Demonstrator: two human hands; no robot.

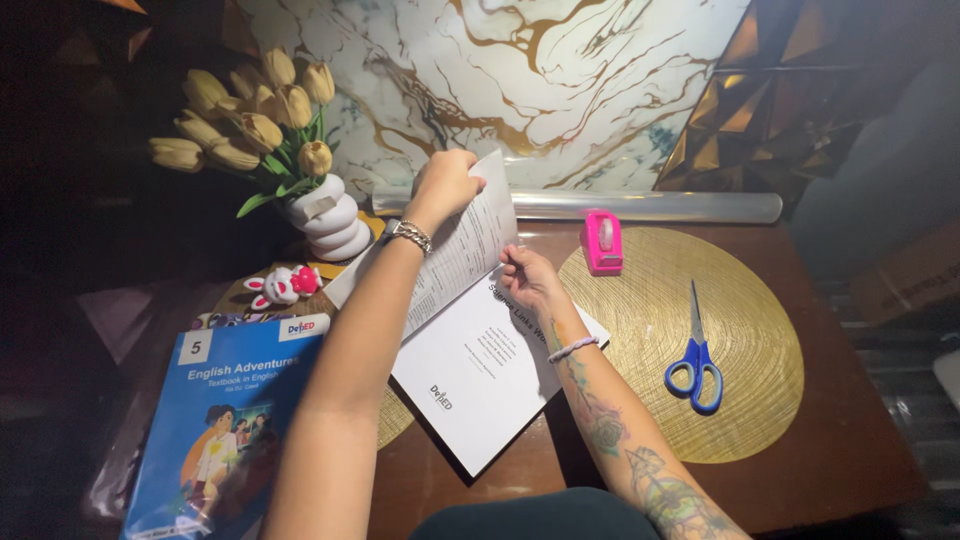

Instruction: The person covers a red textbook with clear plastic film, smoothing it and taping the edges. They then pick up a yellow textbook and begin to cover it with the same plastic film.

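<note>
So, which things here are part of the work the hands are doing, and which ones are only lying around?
In hand:
- left hand, lifting the cover of the white paper booklet
- right hand, pressing on the booklet's first page

Lying about:
- blue-handled scissors
- pink tape dispenser
- clear plastic roll
- blue textbook
- white vase of yellow tulips
- round gold placemat

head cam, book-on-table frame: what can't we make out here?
All in the head view:
- Underside of the raised cover: faces away from the camera.
- Left hand fingertips: curled behind the cover's edge.
- Blue textbook: lower corner cut off by the bottom edge, right side behind the left forearm.
- Table left of the flower vase: lost in shadow.
</note>
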